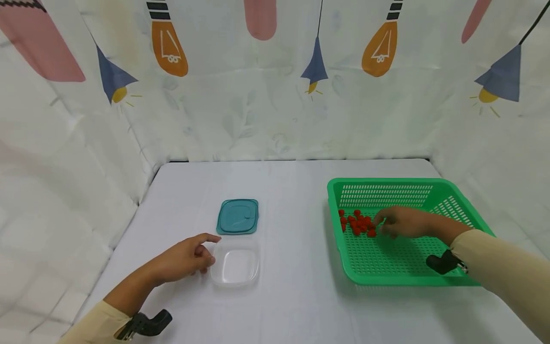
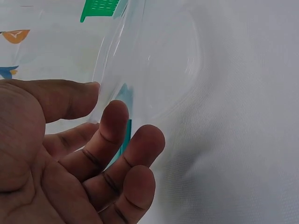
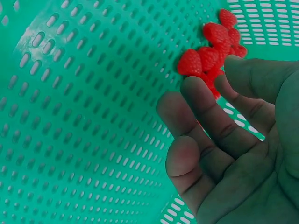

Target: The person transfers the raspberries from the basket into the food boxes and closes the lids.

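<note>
My left hand (image 1: 185, 258) is at the left side of a clear plastic container (image 1: 235, 263). Its index finger reaches the far left corner, and in the left wrist view the thumb (image 2: 70, 100) lies right at the rim, the other fingers loosely bent beside the wall. Inside a green plastic basket (image 1: 410, 279), my right hand (image 1: 403, 222) hovers beside a cluster of red raspberries (image 1: 357, 223). Close up, its fingers (image 3: 205, 100) are loosely bent toward the raspberries (image 3: 209, 58), with nothing between them and the thumb.
A teal lid (image 1: 237, 216) lies flat just behind the clear container. White cloth covers the table (image 1: 296, 286), and a printed curtain (image 1: 266, 119) hangs along its back and sides. The basket's slotted walls rise around the right hand.
</note>
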Motion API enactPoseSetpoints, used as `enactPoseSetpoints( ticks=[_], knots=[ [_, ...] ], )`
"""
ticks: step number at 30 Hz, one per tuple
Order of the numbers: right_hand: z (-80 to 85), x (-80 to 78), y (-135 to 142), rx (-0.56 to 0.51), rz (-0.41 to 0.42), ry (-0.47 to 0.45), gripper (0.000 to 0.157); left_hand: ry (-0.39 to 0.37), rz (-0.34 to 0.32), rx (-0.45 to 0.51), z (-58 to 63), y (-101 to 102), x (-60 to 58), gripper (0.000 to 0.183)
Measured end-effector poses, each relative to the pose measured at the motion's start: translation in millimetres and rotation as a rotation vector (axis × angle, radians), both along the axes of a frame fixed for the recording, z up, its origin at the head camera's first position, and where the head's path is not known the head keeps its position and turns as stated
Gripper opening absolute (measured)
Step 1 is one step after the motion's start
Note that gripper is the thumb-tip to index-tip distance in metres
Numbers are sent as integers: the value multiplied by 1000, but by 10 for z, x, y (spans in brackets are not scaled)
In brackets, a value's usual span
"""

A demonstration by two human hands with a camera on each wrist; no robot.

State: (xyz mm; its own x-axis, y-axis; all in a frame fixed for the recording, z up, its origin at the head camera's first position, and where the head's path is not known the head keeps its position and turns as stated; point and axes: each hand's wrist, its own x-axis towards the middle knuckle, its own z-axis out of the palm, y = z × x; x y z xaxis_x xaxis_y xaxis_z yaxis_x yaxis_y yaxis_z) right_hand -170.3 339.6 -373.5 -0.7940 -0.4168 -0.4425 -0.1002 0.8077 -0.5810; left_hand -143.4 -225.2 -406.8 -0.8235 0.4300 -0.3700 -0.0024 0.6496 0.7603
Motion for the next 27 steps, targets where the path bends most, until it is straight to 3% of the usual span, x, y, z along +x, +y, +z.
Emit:
enactPoseSetpoints(
  ticks=[8,27],
  knots=[
    [-54,-19,-62,-21,-4,-39,32,-40,48,-7,3,8,34,55],
    [-154,-31,-62,-6,33,-4,33,-37,36,41,-15,-6,35,53]
  ],
)
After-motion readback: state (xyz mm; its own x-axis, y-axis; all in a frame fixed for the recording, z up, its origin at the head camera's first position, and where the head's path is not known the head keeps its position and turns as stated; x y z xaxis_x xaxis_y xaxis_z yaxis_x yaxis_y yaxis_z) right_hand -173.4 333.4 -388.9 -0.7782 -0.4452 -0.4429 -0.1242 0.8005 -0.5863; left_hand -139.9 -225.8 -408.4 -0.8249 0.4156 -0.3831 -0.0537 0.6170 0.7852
